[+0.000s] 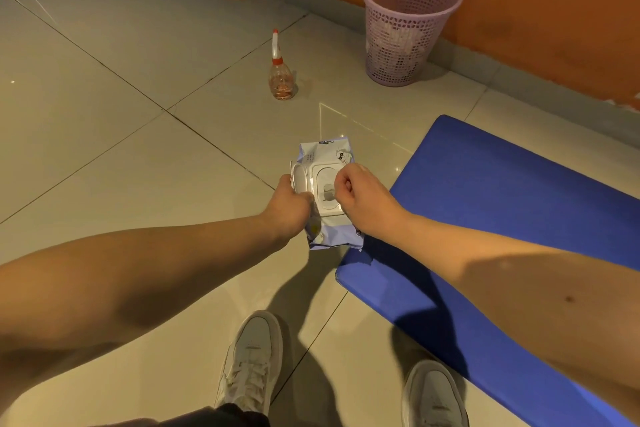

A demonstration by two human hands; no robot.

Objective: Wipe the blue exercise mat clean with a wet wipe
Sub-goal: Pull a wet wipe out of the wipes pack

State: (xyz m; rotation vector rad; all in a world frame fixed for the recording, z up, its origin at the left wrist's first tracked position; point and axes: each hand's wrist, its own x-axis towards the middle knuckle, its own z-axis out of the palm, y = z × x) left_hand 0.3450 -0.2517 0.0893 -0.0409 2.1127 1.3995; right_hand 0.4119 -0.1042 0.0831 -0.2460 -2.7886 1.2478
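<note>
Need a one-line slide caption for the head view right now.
Left hand holds the wet-wipe pack, lid open, right hand at its opening, near the blue mat.

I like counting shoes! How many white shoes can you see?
2. One shoe is at the bottom middle; the other shoe is right of it, beside the blue mat, partly cut off below.
</note>
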